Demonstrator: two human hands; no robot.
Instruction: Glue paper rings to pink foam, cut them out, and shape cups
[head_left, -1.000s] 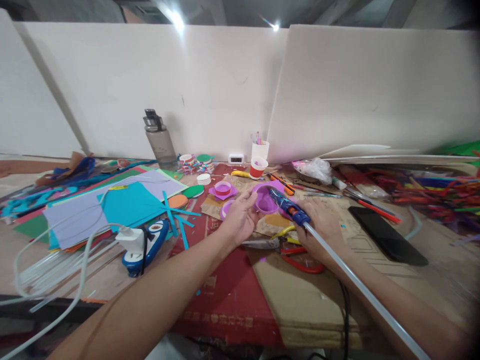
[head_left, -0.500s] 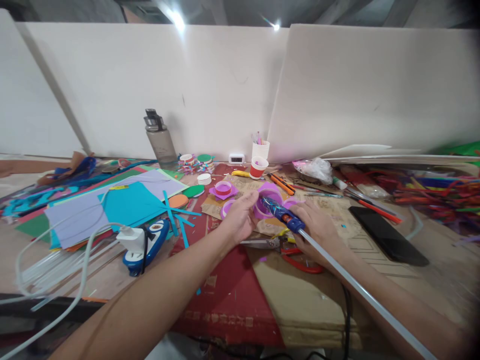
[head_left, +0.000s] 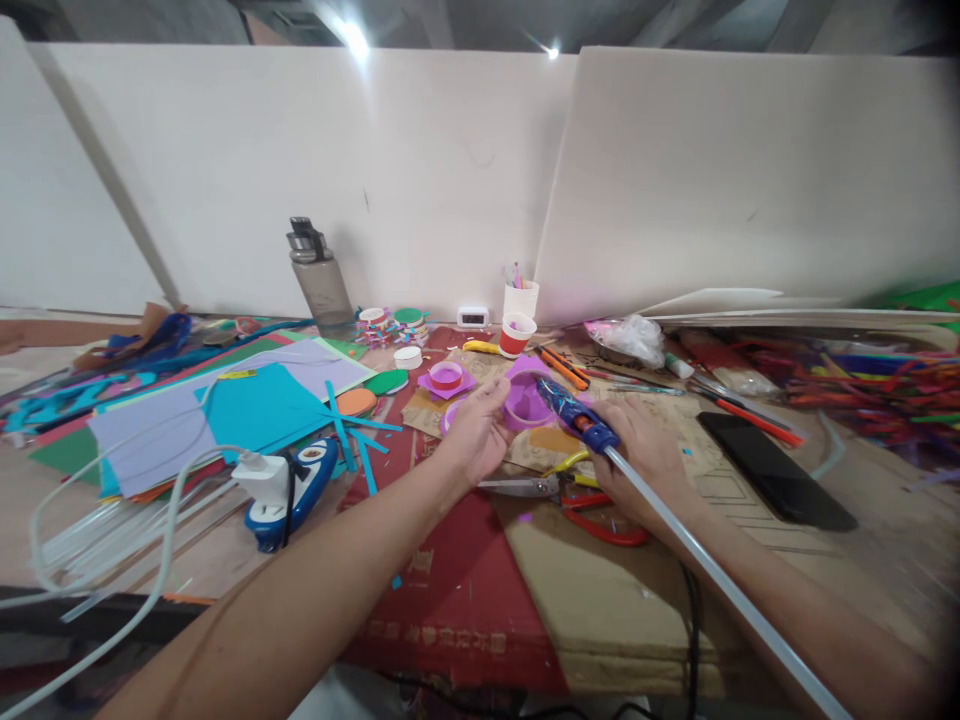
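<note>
My left hand (head_left: 484, 432) is closed on the edge of a round purple paper piece with a raised rim (head_left: 527, 398), tilted so that its inside faces me. In my right hand (head_left: 634, 455) is a blue hot glue gun (head_left: 574, 415); a long clear glue stick (head_left: 720, 582) runs out of its back toward me. The gun's tip points at the rim of the purple piece; whether it touches cannot be seen. Below my hands lie scissors with red handles (head_left: 606, 528) and a yellow-handled tool (head_left: 574, 468), partly covered by my right hand.
Left are coloured paper sheets (head_left: 262, 415), a power strip (head_left: 311, 480) with a white cable, and a water bottle (head_left: 319, 280). Behind stand paper cups (head_left: 517, 335) and a small ring on purple paper (head_left: 446, 378). A black phone (head_left: 772, 470) lies right. A person's arm (head_left: 67, 333) is far left.
The glue gun has drawn back slightly right and toward me, its tip now at the rim rather than over the purple piece's inside. The purple piece has turned and shows more of its inside.
</note>
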